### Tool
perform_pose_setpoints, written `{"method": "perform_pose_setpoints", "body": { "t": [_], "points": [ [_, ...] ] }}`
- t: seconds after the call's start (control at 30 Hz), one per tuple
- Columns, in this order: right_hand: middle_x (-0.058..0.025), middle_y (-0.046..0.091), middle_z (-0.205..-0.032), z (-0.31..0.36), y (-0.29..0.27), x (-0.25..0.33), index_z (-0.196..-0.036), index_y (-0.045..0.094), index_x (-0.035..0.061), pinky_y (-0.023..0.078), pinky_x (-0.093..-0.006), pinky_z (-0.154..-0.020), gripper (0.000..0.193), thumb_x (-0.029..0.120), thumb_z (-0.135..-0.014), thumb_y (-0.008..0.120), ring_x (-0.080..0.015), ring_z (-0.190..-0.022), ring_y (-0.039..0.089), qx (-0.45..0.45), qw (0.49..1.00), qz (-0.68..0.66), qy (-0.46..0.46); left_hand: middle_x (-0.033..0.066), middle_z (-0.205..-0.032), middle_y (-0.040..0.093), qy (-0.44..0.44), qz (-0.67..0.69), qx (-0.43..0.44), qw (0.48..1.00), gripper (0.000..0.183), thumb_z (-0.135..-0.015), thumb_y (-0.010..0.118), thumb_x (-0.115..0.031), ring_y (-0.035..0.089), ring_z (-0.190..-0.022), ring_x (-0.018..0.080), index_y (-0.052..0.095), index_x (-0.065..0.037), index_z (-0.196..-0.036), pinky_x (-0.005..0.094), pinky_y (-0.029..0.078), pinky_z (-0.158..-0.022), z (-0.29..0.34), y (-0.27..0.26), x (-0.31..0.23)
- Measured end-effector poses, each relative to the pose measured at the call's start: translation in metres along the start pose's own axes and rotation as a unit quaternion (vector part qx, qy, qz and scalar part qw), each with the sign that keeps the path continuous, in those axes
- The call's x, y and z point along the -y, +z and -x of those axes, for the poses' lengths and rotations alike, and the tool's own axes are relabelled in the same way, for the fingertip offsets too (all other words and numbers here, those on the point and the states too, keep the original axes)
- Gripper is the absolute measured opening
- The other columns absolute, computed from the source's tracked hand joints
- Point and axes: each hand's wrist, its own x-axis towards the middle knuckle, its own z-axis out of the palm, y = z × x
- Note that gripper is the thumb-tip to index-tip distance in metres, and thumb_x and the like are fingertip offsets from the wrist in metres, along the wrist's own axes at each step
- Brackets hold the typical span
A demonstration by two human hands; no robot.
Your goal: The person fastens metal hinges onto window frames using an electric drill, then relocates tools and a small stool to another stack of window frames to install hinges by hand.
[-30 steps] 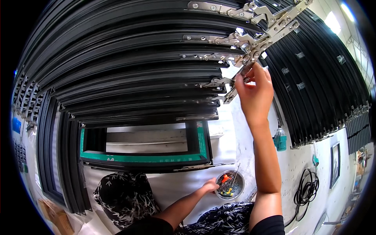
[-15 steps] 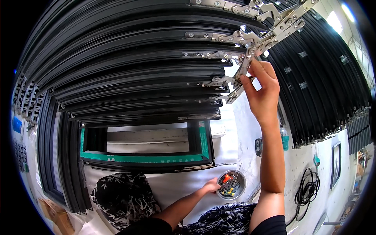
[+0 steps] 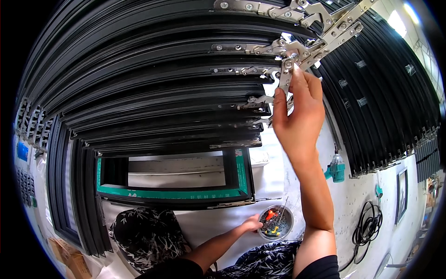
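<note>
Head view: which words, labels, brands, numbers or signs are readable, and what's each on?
Glossy green film strip on the black rectangular frame: white printing along the lower strip; I don't copy out wording.
Silver metal linkage arm in the right hand: no legible lettering.
Brown cardboard box, lower left: any marks too small to read.

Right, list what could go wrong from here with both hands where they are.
1. The right hand holds a jointed metal link close to its pivots, so its fingers might get pinched if the joint folds.
2. The left hand is at the rim of the bowl; a knock could tip it and spill the loose small dark parts.
3. The thin rod sticking out above the bowl could perhaps be snagged.
</note>
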Motion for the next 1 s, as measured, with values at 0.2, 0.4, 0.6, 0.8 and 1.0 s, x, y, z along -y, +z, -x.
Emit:
{"method": "perform_pose_setpoints", "body": {
  "t": [0.2, 0.4, 0.6, 0.8, 1.0],
  "points": [
    [-0.0225, 0.054, -0.108, 0.008, 0.01, 0.006, -0.128, 0.046, -0.0074, 0.049, -0.042, -0.07, 0.052, -0.003, -0.079, 0.061, -0.0377, -0.088, 0.055, -0.059, 0.997, 0.049, -0.018, 0.0189, -0.094, 0.066, 0.001, 0.063, -0.028, 0.998, 0.042, -0.08, 0.059, -0.016, 0.068, -0.074, 0.0266, 0.047, 0.0, -0.117, 0.037, 0.055, -0.059, 0.009, 0.005, -0.006],
    [-0.0201, 0.056, -0.107, 0.009, 0.01, -0.002, -0.136, 0.044, -0.0068, 0.046, -0.037, -0.076, 0.06, -0.004, -0.079, 0.061, -0.0334, -0.089, 0.054, -0.058, 0.99, 0.114, -0.059, 0.0193, -0.096, 0.065, -0.025, 0.056, 0.008, 0.998, 0.045, -0.081, 0.059, -0.015, 0.068, -0.073, 0.0259, 0.046, -0.002, -0.123, 0.036, 0.056, -0.061, 0.023, -0.002, -0.025],
    [-0.0138, 0.061, -0.093, -0.008, 0.013, 0.004, -0.122, 0.058, -0.003, 0.048, -0.0303, -0.077, 0.035, -0.008, -0.087, 0.055, -0.0227, -0.082, 0.059, -0.101, 0.994, 0.026, -0.024, 0.0186, -0.091, 0.066, 0.012, 0.059, -0.013, 0.998, 0.044, -0.082, 0.058, -0.015, 0.067, -0.071, 0.0245, 0.047, -0.003, -0.123, 0.0366, 0.054, -0.06, 0.012, 0.001, -0.005],
    [-0.0081, 0.061, -0.097, 0.03, 0.054, 0.067, -0.111, 0.065, -0.0006, 0.047, -0.0381, -0.074, 0.043, 0.004, -0.069, 0.057, -0.0258, -0.083, 0.057, 0.008, 0.978, -0.08, -0.191, 0.0194, -0.088, 0.066, 0.047, 0.0, 0.042, 0.998, 0.043, -0.08, 0.057, -0.017, 0.066, -0.067, 0.0252, 0.049, -0.001, -0.119, 0.0379, 0.052, -0.058, -0.026, 0.014, 0.022],
    [-0.0122, 0.062, -0.092, 0.006, 0.086, 0.136, -0.116, 0.06, -0.007, 0.044, -0.037, -0.073, 0.045, -0.005, -0.071, 0.06, -0.028, -0.083, 0.058, -0.119, 0.975, -0.134, -0.132, 0.0256, -0.09, 0.065, 0.077, -0.013, -0.151, 0.985, 0.046, -0.079, 0.058, -0.022, 0.067, -0.076, 0.0325, 0.048, 0.003, -0.117, 0.0413, 0.051, -0.069, -0.06, -0.006, 0.12]
  ]
}}
